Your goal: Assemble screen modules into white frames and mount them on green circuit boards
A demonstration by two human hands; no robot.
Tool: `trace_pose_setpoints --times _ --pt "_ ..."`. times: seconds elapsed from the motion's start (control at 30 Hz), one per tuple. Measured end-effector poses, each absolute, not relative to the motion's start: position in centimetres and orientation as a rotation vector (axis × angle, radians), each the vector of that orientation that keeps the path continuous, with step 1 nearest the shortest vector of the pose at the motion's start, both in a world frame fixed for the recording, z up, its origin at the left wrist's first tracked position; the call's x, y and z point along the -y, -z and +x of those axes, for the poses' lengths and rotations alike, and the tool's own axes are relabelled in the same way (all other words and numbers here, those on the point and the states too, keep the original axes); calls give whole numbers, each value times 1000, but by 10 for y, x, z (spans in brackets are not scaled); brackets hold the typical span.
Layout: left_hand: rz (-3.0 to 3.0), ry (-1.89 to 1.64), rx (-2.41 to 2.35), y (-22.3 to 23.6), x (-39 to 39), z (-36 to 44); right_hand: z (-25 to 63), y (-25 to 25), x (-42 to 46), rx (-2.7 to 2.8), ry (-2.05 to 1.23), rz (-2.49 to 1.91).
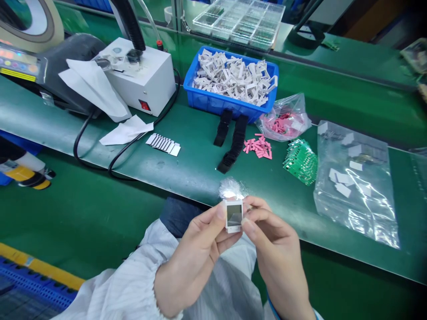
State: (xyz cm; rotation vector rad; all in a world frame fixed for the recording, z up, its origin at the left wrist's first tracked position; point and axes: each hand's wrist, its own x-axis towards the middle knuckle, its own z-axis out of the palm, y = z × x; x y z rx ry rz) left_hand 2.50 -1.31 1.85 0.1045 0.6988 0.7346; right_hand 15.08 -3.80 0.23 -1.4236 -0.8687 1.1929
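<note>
Near the front edge of the green table [196, 174], with a blue bin [218, 103] farther back, the left hand [195, 246] pinches one side of a small white frame [234, 230] and the right hand [278, 242] pinches the other. Handling it well likely means gripping only the rim, pressing evenly, and keeping both thumbs off the dark screen [234, 214] to avoid smudges.

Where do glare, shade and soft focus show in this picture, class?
Head view: hard white glare streaks on the large bag. Head view: softer sheen on the bench. Head view: the right-hand corners fall dark. Head view: the screen shows a paler lower patch, possibly a reflection; its outline is fairly clear, but fine detail is too small to judge focus.
</note>
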Motion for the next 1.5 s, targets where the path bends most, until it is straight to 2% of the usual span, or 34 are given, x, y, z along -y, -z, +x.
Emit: trace_pose_setpoints --times 0.33,1.13,1.5 --pt "90 -721 -701 -17 12 25 154 -5 42 902 -1109 -1435" --pt "116 -715 -688 -18 11 23 153 -4 39 920 -1189 -1387" --pt "114 -715 -688 -17 11 24 152 1 39 964 -1117 -1400"
